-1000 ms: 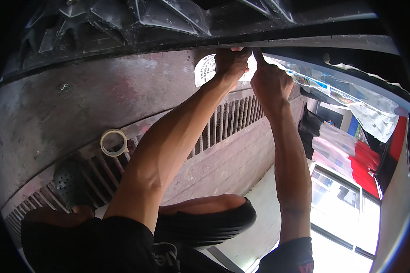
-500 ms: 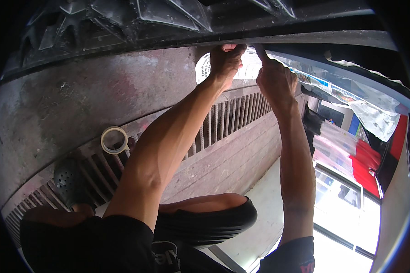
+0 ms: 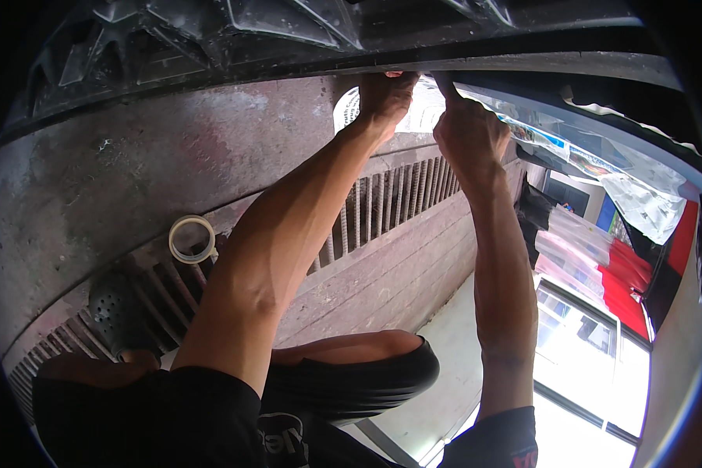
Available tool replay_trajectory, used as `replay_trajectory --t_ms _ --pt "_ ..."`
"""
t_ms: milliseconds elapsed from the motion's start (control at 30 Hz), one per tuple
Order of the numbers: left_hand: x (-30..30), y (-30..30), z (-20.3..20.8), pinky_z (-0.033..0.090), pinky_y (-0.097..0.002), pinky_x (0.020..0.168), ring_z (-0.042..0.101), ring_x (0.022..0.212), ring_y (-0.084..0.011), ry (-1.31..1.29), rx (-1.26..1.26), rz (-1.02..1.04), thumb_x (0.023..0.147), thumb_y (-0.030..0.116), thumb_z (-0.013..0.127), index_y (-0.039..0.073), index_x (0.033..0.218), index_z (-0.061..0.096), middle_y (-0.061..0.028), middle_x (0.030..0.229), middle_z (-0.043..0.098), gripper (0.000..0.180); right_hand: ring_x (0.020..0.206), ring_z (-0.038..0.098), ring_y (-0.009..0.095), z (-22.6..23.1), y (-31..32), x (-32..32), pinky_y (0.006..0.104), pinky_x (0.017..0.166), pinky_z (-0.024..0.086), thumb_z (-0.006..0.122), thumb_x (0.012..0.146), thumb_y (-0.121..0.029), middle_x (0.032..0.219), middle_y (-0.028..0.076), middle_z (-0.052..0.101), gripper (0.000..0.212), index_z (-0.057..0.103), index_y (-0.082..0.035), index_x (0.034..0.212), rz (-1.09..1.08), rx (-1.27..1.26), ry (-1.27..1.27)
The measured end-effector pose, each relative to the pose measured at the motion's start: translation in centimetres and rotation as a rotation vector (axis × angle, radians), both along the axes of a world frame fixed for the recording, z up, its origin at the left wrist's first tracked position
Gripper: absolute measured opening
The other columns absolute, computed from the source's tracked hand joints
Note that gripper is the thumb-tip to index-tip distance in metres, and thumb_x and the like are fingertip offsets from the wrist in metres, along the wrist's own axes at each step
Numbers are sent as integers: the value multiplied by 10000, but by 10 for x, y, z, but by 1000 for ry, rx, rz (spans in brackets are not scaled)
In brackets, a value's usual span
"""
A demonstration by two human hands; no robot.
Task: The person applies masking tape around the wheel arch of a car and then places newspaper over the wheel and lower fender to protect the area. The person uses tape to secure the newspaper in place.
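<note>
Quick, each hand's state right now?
Left hand: fingers curled near the lower edge of the black ribbed plastic panel; any hold cannot be told.
Right hand: one finger extended toward that edge, others curled; any hold cannot be told.

Fisheye view: glare at lower right, shade above

Light: we record the strongest brightness at a dark-framed glazed panel (image 3: 589, 343), its panes largely burnt out to white.
Secondary glare: a white printed paper sheet (image 3: 427, 117), partly washed out.
Shade: we find the ribbed black plastic part (image 3: 288, 31) across the top dim, with thin grey highlights along its ribs. The bare left hand (image 3: 386, 107) and bare right hand (image 3: 473, 134) darken toward it. A dark perforated clog (image 3: 111, 312) sinks into shadow.
Definition: the rusty metal grating bars (image 3: 388, 204) read clearly.
Distortion: we note straight edges bowing, black vignetting around the corners and a blue-violet fringe at lower right.
</note>
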State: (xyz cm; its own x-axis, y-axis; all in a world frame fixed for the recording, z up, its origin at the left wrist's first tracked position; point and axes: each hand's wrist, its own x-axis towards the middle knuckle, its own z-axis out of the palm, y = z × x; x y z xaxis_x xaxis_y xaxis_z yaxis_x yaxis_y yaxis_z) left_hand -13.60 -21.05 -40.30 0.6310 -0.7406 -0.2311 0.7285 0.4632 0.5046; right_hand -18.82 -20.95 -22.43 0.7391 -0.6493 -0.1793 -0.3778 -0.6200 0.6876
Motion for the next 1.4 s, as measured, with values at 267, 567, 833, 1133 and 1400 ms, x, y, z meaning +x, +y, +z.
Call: replay_trajectory --t_ms 267,567,833,1133,1400 --pt "-4 3 19 493 -291 604 556 675 -96 -39 68 124 927 190 814 117 909 680 24 820 624 153 735 763 428 -2 2 -5 580 670 597 596 895 -103 772 221 745 885 291 -403 1671 -26 55 -62" --pt "10 -1 14 531 -312 644 602 730 -133 -12 87 -18 934 209 812 99 977 701 -6 869 652 163 814 767 450 3 12 10 583 743 614 564 914 -143 854 247 762 859 271 -424 1671 -90 78 -32" --pt "10 20 27 614 -405 862 655 978 -253 158 116 -264 879 391 879 39 1223 640 -124 1137 621 547 921 770 408 6 1 0 546 844 583 536 920 -157 988 223 779 789 359 -414 1645 -206 234 -235" --pt "26 27 24 595 -389 745 612 822 -173 86 233 -440 771 516 943 83 1177 614 -62 973 591 678 775 780 356 5 56 -51 481 723 610 562 985 -154 907 190 781 566 548 -197 1549 -215 461 -539" --pt "24 79 9 530 -367 593 598 651 -164 -403 447 -295 918 544 789 68 984 667 -47 769 643 496 931 778 370 -8 86 -64 474 861 605 650 1009 -265 986 159 796 389 695 -178 1385 -292 628 -482"
